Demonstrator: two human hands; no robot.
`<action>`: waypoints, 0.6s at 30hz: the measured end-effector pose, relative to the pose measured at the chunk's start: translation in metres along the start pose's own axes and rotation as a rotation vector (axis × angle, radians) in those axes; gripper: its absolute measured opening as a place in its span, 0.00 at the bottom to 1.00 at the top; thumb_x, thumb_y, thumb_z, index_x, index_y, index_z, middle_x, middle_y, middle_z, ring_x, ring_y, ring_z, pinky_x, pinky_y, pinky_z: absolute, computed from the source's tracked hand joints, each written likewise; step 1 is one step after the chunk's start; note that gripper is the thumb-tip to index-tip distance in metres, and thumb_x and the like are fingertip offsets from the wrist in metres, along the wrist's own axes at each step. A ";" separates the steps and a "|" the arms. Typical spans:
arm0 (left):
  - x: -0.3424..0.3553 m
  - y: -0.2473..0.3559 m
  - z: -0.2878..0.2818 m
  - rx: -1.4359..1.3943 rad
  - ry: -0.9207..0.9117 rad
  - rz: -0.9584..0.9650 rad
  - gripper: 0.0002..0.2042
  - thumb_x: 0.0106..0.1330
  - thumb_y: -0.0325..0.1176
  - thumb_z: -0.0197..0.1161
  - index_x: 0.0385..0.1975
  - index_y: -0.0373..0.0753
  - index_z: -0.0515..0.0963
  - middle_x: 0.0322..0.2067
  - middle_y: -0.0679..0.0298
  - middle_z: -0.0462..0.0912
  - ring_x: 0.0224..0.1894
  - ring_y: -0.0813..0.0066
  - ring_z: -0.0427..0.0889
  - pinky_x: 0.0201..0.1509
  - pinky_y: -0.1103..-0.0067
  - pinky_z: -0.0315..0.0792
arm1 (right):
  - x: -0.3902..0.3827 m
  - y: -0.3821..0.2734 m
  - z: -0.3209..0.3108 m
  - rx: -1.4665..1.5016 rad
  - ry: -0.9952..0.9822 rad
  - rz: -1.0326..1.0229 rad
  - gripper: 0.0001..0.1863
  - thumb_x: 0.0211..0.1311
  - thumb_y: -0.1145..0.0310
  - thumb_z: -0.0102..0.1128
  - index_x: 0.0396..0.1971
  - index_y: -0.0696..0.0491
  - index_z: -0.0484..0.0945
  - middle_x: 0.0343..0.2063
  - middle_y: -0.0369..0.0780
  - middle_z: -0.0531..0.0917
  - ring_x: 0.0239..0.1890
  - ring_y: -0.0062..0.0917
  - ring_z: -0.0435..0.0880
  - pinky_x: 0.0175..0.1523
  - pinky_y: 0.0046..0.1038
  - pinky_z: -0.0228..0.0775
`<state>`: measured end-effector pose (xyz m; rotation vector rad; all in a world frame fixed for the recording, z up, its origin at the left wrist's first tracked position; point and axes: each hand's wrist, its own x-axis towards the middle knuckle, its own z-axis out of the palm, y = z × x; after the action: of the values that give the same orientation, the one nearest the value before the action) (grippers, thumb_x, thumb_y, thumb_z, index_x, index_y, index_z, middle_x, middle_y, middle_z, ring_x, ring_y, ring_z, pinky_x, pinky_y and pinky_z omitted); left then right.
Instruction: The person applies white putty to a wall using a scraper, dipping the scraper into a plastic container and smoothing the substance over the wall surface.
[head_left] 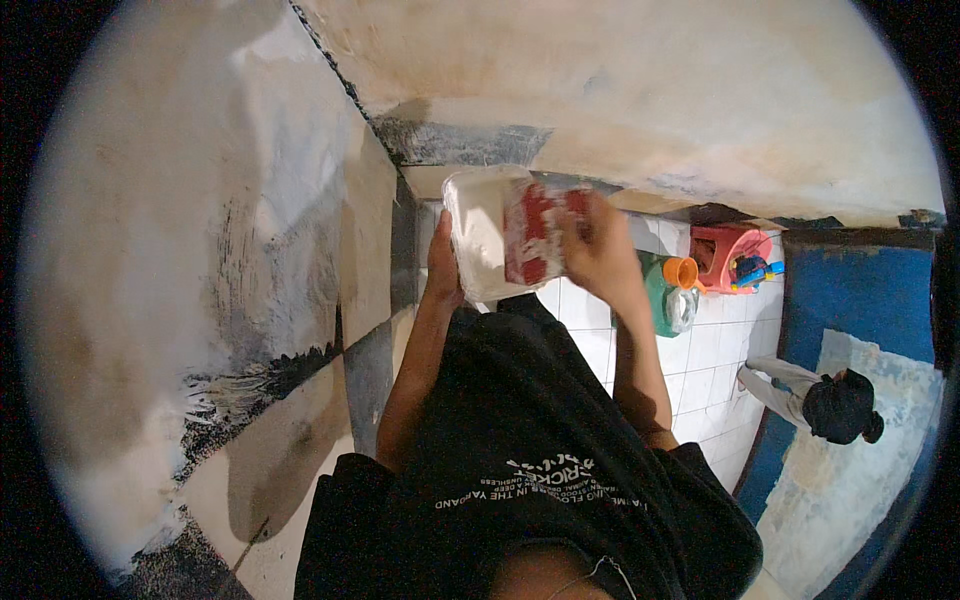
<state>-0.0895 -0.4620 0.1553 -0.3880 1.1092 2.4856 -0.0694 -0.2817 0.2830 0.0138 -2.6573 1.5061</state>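
Observation:
My left hand [441,262] is wrapped around the left side of a white rectangular tub [473,240] with white paste in it, held out in front of my body. A flat red tool [530,235], smeared with white paste, is in my right hand [603,255], over the tub's right half. It looks like a scraper, and my curled fingers hide part of it.
Patchy plastered walls [250,150] rise left and ahead. On the white tiled floor [700,400] at right are a pink stool [717,247], a green container [657,295] and an orange cup [680,271]. Another person [840,408] is beside a blue surface [830,280] with a pale patch.

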 end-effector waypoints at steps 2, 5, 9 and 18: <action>0.004 0.001 0.003 -0.001 -0.005 -0.027 0.26 0.72 0.51 0.37 0.57 0.36 0.62 0.48 0.56 0.74 0.46 0.66 0.78 0.50 0.70 0.75 | 0.006 0.010 0.024 -0.053 -0.002 -0.104 0.05 0.56 0.77 0.54 0.30 0.64 0.71 0.22 0.53 0.76 0.22 0.42 0.73 0.29 0.34 0.66; 0.001 0.007 0.014 0.166 0.006 0.048 0.22 0.73 0.48 0.38 0.52 0.35 0.64 0.44 0.57 0.74 0.43 0.71 0.79 0.44 0.73 0.78 | 0.013 0.028 0.044 -0.020 0.026 -0.116 0.05 0.55 0.78 0.54 0.30 0.64 0.71 0.22 0.56 0.76 0.24 0.50 0.74 0.29 0.35 0.67; -0.004 0.011 0.023 0.251 0.008 0.113 0.21 0.72 0.47 0.39 0.51 0.36 0.65 0.43 0.58 0.74 0.42 0.73 0.79 0.43 0.75 0.78 | 0.013 0.033 0.048 -0.034 0.039 -0.111 0.05 0.54 0.78 0.54 0.29 0.65 0.71 0.22 0.57 0.76 0.26 0.50 0.77 0.30 0.35 0.68; 0.004 0.000 0.028 0.283 0.017 -0.003 0.19 0.73 0.45 0.37 0.48 0.36 0.67 0.42 0.59 0.75 0.41 0.74 0.79 0.45 0.75 0.77 | 0.015 0.076 0.059 0.121 -0.004 -0.022 0.08 0.53 0.75 0.56 0.28 0.65 0.72 0.22 0.55 0.78 0.25 0.44 0.79 0.30 0.35 0.69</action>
<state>-0.0955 -0.4400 0.1722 -0.3271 1.4407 2.2808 -0.0924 -0.2926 0.1886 0.0543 -2.5562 1.6585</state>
